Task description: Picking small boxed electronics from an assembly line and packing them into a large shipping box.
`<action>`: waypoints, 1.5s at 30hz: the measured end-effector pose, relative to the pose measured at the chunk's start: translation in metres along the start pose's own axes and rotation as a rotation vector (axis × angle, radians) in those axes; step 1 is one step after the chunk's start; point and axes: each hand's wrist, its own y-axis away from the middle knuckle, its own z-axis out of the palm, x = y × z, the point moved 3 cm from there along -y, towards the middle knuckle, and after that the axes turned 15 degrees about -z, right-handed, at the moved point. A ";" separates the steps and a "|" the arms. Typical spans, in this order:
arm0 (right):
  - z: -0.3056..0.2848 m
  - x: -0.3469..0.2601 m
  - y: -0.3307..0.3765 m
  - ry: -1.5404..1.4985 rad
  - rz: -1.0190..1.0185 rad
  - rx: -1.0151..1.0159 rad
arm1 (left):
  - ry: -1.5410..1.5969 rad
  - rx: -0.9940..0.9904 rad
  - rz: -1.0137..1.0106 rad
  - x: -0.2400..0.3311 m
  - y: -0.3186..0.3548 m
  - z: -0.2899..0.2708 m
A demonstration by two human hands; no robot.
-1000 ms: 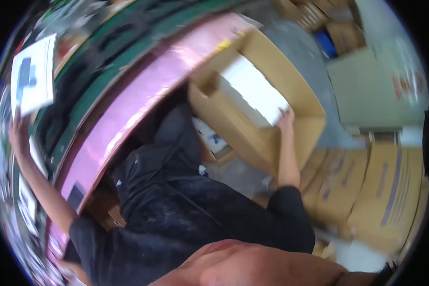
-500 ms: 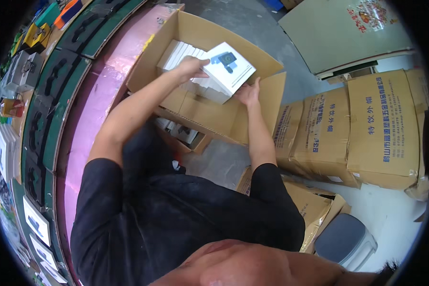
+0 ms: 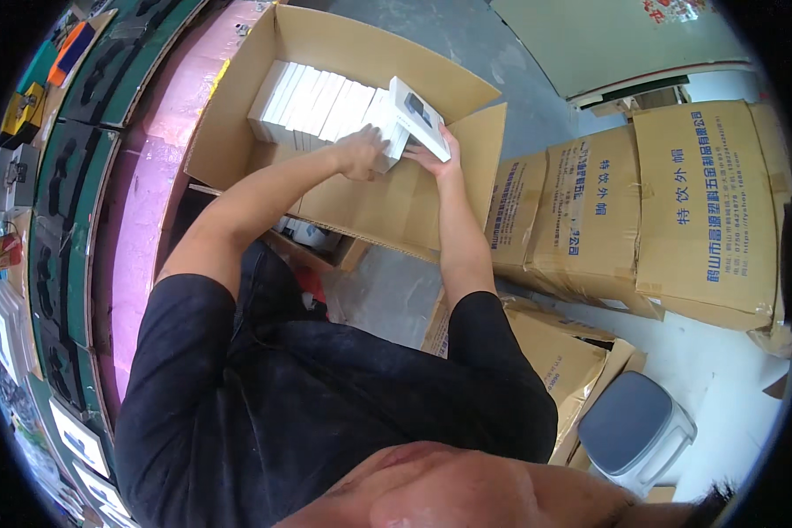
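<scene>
item: white box (image 3: 418, 117), right hand (image 3: 431, 158) gripping; left hand (image 3: 363, 150) pressing row of boxes (image 3: 317, 106) in carton (image 3: 238, 132); best slid in upright, flush.

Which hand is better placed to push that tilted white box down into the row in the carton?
Probably the right hand: it grips the tilted white box at its lower edge. The left hand rests on the packed row of white boxes beside it, steadying them.

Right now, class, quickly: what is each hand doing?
Left hand: fingers pressed on the row of white boxes in the open carton, holding nothing.
Right hand: gripping the tilted white box.
</scene>
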 end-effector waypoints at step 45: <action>-0.058 0.142 -0.099 0.818 0.318 -0.696 | 0.855 0.979 -1.180 -0.102 0.558 -0.119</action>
